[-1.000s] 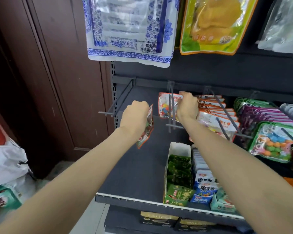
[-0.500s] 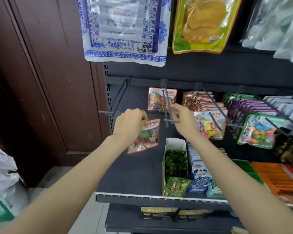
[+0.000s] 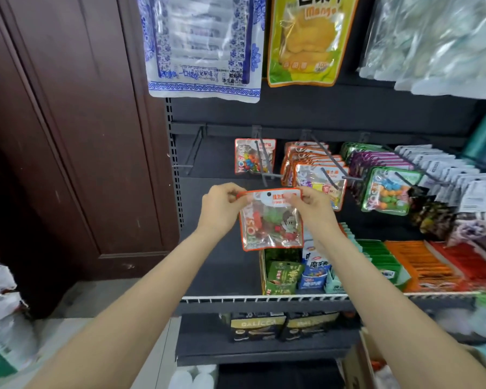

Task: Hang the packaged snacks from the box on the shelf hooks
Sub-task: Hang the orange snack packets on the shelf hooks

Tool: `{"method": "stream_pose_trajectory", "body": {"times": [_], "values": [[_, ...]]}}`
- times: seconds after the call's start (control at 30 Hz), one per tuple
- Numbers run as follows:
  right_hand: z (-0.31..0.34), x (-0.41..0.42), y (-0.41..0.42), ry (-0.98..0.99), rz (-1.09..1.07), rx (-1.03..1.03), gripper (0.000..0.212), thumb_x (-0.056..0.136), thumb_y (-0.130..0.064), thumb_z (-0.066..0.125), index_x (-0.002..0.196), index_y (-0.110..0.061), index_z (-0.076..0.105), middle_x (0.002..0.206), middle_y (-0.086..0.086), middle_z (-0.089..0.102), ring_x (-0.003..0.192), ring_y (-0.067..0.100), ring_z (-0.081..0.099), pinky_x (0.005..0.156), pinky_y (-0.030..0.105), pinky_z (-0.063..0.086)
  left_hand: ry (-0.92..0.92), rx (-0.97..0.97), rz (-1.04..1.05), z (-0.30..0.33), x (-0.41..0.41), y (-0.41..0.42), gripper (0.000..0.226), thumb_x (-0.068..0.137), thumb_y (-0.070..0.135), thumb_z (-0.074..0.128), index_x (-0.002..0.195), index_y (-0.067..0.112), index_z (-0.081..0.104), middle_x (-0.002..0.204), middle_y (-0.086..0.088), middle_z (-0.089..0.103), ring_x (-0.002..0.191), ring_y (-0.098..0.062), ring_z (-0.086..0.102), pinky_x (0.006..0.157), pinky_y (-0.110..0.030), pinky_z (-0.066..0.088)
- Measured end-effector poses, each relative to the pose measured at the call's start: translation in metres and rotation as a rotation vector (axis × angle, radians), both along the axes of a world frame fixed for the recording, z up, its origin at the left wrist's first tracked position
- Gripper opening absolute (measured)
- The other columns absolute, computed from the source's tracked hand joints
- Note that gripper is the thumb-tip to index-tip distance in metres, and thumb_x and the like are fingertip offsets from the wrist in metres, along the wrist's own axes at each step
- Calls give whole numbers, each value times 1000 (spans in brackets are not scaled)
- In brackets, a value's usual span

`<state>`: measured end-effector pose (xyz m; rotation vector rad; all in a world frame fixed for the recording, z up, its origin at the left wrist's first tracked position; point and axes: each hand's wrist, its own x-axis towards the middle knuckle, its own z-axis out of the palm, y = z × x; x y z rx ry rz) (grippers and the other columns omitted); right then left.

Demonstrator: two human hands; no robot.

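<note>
An orange-rimmed clear snack packet (image 3: 271,220) hangs upright between my hands, its hole at the top centre. My left hand (image 3: 220,207) pinches its top left corner and my right hand (image 3: 313,207) pinches its top right corner. Just above and behind it juts a grey hook (image 3: 263,171) carrying one similar candy packet (image 3: 253,155). To the left an empty hook (image 3: 192,154) sticks out. The cardboard box (image 3: 358,360) shows at the bottom right edge, mostly cut off.
Further hooks to the right carry orange-rimmed packets (image 3: 314,172), green and purple packets (image 3: 385,189) and white packets (image 3: 443,172). Boxed snacks (image 3: 284,273) stand on the shelf (image 3: 264,300) below my hands. Big bags (image 3: 205,46) hang overhead. A brown wooden door (image 3: 76,136) stands left.
My right hand has left the hook and come down to the packet's right corner. The packet, earlier dangling from my left hand, is now held flat and facing me by both hands.
</note>
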<state>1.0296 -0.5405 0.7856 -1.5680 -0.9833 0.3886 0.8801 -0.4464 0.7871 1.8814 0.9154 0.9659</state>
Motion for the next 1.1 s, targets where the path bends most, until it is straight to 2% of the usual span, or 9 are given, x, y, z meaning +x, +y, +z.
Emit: {"method": "stream_pose_trajectory", "body": {"times": [0.07, 0.2, 0.33, 0.4, 0.5, 0.67, 0.87, 0.97, 1.1], "values": [[3, -1, 4, -27, -18, -14, 20, 93, -18, 57, 94, 0, 68, 85, 5, 69, 77, 15, 62, 71, 29, 49, -39, -69, 25, -2, -2, 2, 16, 86, 20, 68, 70, 22, 64, 81, -7, 71, 81, -26, 69, 73, -42, 58], [7, -5, 17, -65, -80, 2, 17, 93, -17, 56, 91, -6, 68, 85, 2, 68, 78, 13, 63, 66, 25, 49, -91, -81, 100, 4, 2, 6, 22, 86, 24, 68, 65, 28, 62, 83, -5, 72, 83, -22, 69, 76, -43, 57], [4, -2, 25, -109, -122, -20, 17, 93, -16, 56, 92, -3, 67, 87, 2, 67, 74, 6, 60, 61, 16, 46, -79, -131, 119, 4, 9, 11, 21, 86, 22, 68, 65, 23, 63, 83, -6, 72, 83, -22, 69, 76, -43, 57], [-1, 1, 26, -137, -146, -35, 20, 93, -16, 56, 91, 0, 67, 87, 7, 68, 74, 12, 61, 62, 22, 47, -72, -134, 119, 0, 13, 12, 17, 86, 22, 68, 70, 19, 65, 83, -5, 71, 83, -21, 68, 76, -43, 58], [-6, 4, 28, -148, -168, -36, 21, 92, -15, 56, 91, 2, 67, 90, 11, 70, 84, 23, 65, 74, 36, 51, -68, -138, 109, -4, 18, 15, 15, 86, 21, 68, 72, 17, 65, 85, -6, 71, 82, -21, 69, 74, -42, 58], [-4, 8, 34, -169, -140, 1, 18, 93, -20, 57, 84, -7, 65, 87, 5, 71, 84, 18, 66, 73, 32, 52, -154, -143, 72, -5, 15, 21, 18, 88, 20, 66, 70, 18, 63, 82, -4, 70, 79, -16, 69, 62, -35, 60], [-7, 13, 45, -229, -171, -18, 18, 92, -22, 58, 85, -7, 66, 80, 7, 69, 80, 20, 65, 75, 39, 53, -138, -119, 85, -7, 19, 32, 13, 88, 18, 65, 75, 16, 65, 84, -7, 70, 80, -18, 69, 59, -34, 60], [-6, 15, 50, -322, -201, 0, 13, 91, -20, 58, 84, -12, 66, 77, 0, 65, 72, 15, 59, 66, 29, 44, -121, -91, 103, -8, 27, 40, 14, 87, 20, 67, 74, 23, 61, 82, -5, 70, 81, -19, 69, 69, -39, 59], [4, 22, 67, -570, -283, -11, 16, 91, -10, 56, 104, -12, 66, 98, -1, 61, 76, 9, 51, 59, 11, 32, -148, -59, 236, -5, 47, 59, 10, 87, 17, 66, 83, 20, 58, 73, 6, 62, 79, -13, 62, 76, -35, 55]]}}
